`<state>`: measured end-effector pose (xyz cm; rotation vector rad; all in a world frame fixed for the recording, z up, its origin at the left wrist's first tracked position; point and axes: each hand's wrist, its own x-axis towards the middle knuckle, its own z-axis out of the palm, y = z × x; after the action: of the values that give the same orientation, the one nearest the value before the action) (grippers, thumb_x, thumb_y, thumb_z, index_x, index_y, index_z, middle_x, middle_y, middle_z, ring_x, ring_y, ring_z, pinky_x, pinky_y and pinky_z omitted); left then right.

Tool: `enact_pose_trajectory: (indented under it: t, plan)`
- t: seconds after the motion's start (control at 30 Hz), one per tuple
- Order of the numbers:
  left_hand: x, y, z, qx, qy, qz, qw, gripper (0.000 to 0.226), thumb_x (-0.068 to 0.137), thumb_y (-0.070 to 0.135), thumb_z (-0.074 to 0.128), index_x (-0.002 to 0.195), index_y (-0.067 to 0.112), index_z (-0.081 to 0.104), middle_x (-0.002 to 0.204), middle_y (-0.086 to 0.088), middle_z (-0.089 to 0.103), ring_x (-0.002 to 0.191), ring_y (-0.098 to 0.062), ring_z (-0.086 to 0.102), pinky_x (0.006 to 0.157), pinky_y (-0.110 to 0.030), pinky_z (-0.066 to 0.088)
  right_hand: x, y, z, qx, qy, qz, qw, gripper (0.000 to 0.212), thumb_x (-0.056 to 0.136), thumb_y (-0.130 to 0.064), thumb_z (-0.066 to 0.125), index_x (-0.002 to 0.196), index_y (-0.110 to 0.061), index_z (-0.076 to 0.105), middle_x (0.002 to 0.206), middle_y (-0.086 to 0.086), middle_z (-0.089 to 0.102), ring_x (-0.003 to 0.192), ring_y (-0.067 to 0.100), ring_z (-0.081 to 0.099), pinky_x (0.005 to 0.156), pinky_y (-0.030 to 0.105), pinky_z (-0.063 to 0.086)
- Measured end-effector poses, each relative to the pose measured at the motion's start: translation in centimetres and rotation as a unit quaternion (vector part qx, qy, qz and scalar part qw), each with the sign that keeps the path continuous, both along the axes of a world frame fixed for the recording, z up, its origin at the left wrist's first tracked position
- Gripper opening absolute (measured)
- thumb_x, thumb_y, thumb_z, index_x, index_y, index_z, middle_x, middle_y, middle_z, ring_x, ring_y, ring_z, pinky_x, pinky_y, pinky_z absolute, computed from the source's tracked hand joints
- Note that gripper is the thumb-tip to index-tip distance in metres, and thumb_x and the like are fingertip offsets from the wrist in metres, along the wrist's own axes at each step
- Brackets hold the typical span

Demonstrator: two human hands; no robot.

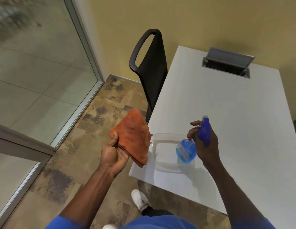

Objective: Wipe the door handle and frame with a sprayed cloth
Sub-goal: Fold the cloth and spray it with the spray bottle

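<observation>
I wear a blue short-sleeved top; my forearms are bare. Dark trousers and white shoes cover my lower body.

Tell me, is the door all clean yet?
Not yet. Already done: the left hand has the cloth and the right hand has the spray bottle, held above a tub on the table. Happening now: getting ready to spray. I can't tell if the cloth is wet. Still left: wiping the handle and frame.

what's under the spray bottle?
The spray bottle, held in the right hand, hangs over a clear plastic container on the white table. The container looks empty where visible; the bottle and hand cover its right side.
</observation>
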<state>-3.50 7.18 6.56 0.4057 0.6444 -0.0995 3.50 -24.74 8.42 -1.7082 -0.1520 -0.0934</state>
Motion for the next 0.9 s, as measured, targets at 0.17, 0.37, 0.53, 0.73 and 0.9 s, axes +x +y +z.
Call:
enact_pose_trajectory:
  t: [0.17, 0.37, 0.53, 0.73, 0.9]
  plan:
    - [-0.1, -1.5, 0.3, -0.001, -0.005, -0.023, 1.0, 0.047, 0.119, 0.039, 0.045, 0.144, 0.008, 0.071, 0.146, -0.016, 0.077, 0.126, -0.03, 0.08, 0.096, -0.052, 0.07, 1.2, -1.1, -1.6, 0.033, 0.009, -0.067, 0.997, 0.022, 0.098, 0.001, 0.059, 0.118, -0.008, 0.06, 0.087, 0.004, 0.07, 0.081, 0.017, 0.07, 0.082, 0.023, 0.058]
    - [-0.6, -2.1, 0.5, 0.021, -0.005, -0.04, 0.999, 0.048, 0.12, 0.039, 0.044, 0.142, 0.007, 0.071, 0.142, -0.017, 0.079, 0.118, -0.03, 0.084, 0.094, -0.049, 0.071, 1.4, -1.3, -4.7, 0.02, 0.028, -0.099, 0.994, 0.021, 0.099, -0.004, 0.062, 0.118, -0.014, 0.061, 0.104, 0.022, 0.07, 0.089, 0.014, 0.074, 0.088, 0.03, 0.062]
    - [-1.1, -2.0, 0.7, 0.026, 0.007, -0.042, 0.999, 0.057, 0.12, 0.04, 0.043, 0.117, 0.008, 0.091, 0.138, -0.016, 0.081, 0.116, -0.03, 0.085, 0.092, -0.049, 0.071, 0.4, -0.7, -6.5, -0.002, 0.069, -0.12, 0.99, 0.018, 0.102, 0.004, 0.064, 0.118, -0.003, 0.059, 0.11, 0.017, 0.069, 0.094, 0.014, 0.075, 0.098, 0.051, 0.061]
    - [-1.0, -1.2, 0.8, 0.052, 0.017, -0.04, 0.998, 0.046, 0.12, 0.038, 0.045, 0.14, 0.009, 0.074, 0.136, -0.015, 0.082, 0.114, -0.03, 0.085, 0.085, -0.047, 0.072, 0.1, -0.4, -6.4, -0.022, 0.071, -0.13, 0.989, 0.025, 0.099, 0.002, 0.071, 0.121, -0.007, 0.062, 0.097, -0.013, 0.074, 0.094, 0.007, 0.075, 0.097, 0.046, 0.062]
    - [-0.8, -1.2, 0.9, 0.049, 0.014, -0.037, 0.998, 0.044, 0.121, 0.037, 0.045, 0.14, 0.009, 0.073, 0.134, -0.015, 0.083, 0.114, -0.03, 0.085, 0.084, -0.047, 0.071, -0.3, -0.5, -6.6, -0.028, 0.075, -0.132, 0.988, 0.033, 0.097, -0.002, 0.074, 0.127, -0.01, 0.063, 0.098, -0.014, 0.077, 0.096, 0.009, 0.075, 0.099, 0.041, 0.062]
